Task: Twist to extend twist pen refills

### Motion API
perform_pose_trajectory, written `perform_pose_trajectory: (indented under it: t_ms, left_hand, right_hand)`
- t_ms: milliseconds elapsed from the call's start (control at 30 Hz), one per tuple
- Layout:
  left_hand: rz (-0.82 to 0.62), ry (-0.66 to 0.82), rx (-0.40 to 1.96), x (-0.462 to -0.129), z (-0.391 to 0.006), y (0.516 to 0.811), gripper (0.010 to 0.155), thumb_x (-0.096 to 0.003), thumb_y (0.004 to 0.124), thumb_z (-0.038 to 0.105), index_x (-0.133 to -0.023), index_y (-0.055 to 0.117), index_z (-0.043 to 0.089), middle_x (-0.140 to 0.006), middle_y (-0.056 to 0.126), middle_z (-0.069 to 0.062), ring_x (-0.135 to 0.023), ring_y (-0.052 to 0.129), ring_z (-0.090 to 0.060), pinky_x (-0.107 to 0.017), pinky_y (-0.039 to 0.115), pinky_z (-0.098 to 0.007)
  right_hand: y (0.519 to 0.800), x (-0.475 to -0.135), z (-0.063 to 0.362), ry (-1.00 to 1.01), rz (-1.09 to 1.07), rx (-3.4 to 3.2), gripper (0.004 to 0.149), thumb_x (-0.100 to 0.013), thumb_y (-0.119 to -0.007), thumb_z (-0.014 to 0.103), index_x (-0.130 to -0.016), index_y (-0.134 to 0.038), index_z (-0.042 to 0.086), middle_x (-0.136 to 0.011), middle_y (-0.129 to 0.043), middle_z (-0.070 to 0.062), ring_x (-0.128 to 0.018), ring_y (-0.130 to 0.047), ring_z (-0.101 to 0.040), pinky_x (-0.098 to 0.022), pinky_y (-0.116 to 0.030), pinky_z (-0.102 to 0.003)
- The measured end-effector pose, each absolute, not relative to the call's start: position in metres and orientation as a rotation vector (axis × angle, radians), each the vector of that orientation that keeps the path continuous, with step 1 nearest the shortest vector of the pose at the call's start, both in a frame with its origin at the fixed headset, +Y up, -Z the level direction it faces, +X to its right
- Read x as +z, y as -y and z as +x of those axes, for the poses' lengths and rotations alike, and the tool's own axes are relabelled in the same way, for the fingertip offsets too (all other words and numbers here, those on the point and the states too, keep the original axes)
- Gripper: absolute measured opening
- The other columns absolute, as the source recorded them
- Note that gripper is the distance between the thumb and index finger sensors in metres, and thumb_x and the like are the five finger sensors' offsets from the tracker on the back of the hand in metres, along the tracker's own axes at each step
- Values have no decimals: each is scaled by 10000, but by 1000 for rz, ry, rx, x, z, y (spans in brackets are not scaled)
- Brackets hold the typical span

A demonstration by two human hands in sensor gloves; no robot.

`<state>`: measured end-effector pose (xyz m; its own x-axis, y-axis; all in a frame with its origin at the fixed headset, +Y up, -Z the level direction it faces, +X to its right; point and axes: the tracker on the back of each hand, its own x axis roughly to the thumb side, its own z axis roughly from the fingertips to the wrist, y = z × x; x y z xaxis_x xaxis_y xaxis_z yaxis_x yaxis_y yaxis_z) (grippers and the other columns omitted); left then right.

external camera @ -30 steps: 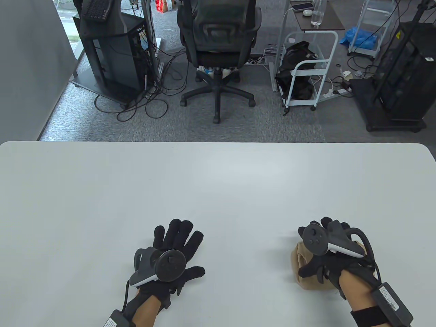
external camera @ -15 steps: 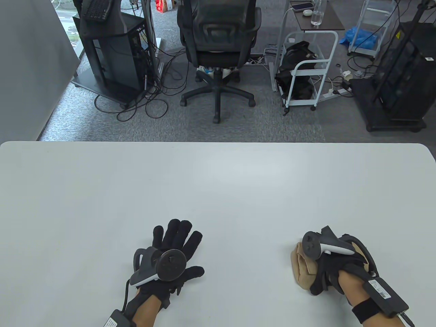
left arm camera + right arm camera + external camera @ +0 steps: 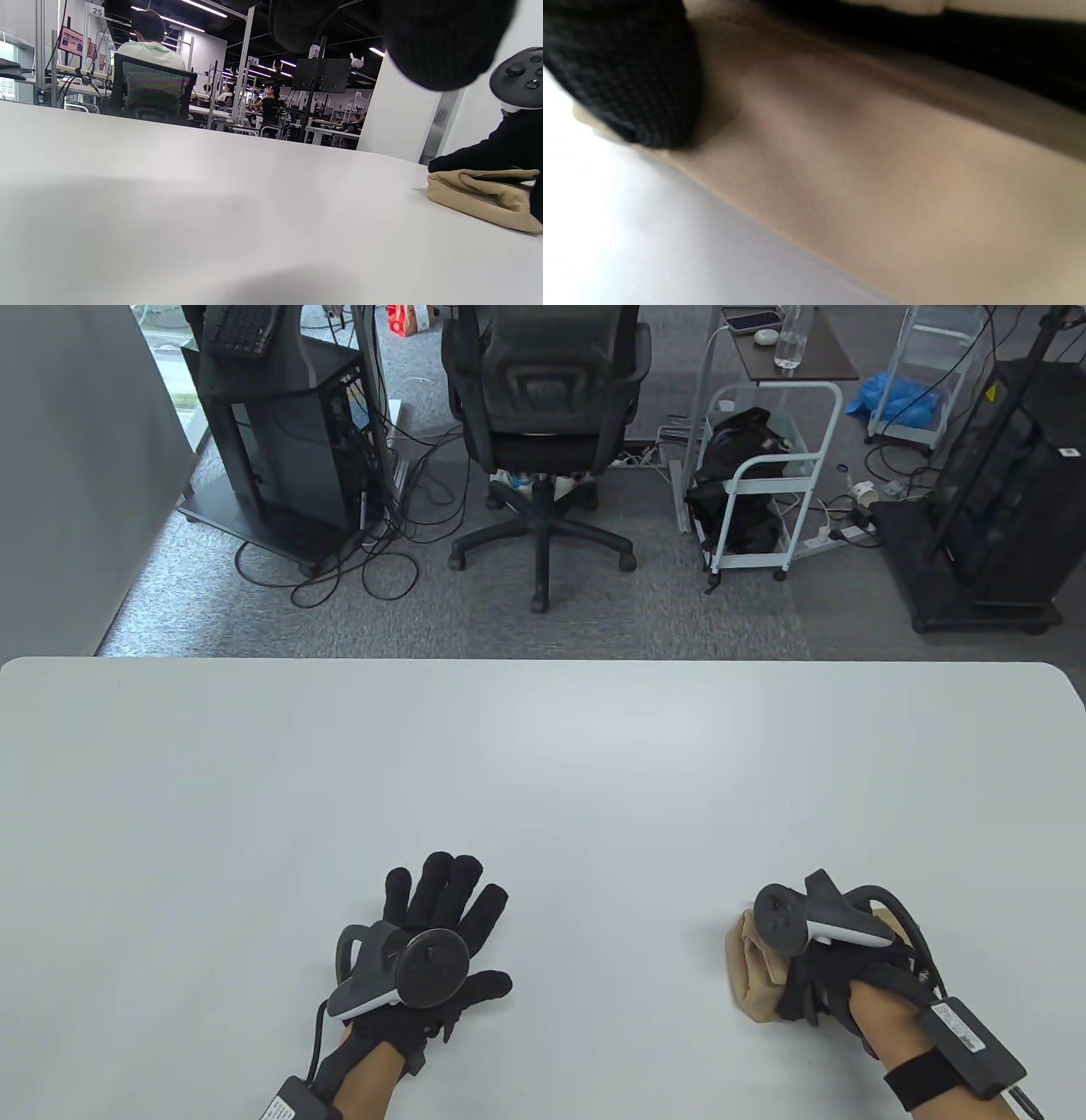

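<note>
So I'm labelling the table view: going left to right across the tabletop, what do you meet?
Left hand, flat with fingers spread on the white table → bare tabletop → tan fabric pouch → right hand, resting on the pouch.

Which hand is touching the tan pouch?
The right hand rests on the tan pouch. The left hand lies flat on the bare table, fingers spread.

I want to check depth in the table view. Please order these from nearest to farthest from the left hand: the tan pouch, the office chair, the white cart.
From the left hand:
1. Tan pouch, on the table to the right, under the right hand.
2. Office chair, on the floor beyond the table's far edge.
3. White cart, farther right on the floor.
</note>
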<state>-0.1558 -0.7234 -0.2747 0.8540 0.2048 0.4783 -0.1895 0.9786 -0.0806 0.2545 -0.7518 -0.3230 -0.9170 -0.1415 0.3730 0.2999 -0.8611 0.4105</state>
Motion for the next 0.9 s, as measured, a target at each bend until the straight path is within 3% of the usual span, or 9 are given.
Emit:
perform_pose_trajectory:
  t_ms: [467, 700, 900]
  left_hand:
    - [-26, 505, 230, -273, -157, 723, 921, -357, 771, 651, -1118, 521, 196, -1179, 237, -169, -1093, 171, -458, -670, 135, -697]
    - [-26, 505, 242, -274, -159, 721, 920, -356, 770, 652, -1117, 527, 195, -1180, 244, -169, -1094, 175, -460, -670, 137, -697]
    - [-8, 488, 258, -273, -164, 717, 920, -356, 772, 652, -1116, 532, 192, -1180, 257, -172, -1095, 184, -462, -671, 145, -698]
  right_hand:
    - [738, -326, 258, 626, -417, -2874, 1054, -345, -974, 525, -1063, -400, 10, -1059, -584, -245, -906, -649, -523, -651, -518, -779]
    - [695, -323, 241, 521, -479, -2983, 1029, -361, -976, 502, -1063, -417, 0, -1055, -597, -255, -897, -663, -530, -647, -516, -788]
    - [657, -327, 189, 429, -615, -2991, 1025, -363, -979, 497, -1062, -428, -12, -1052, -605, -265, -893, -670, -537, -644, -516, -790]
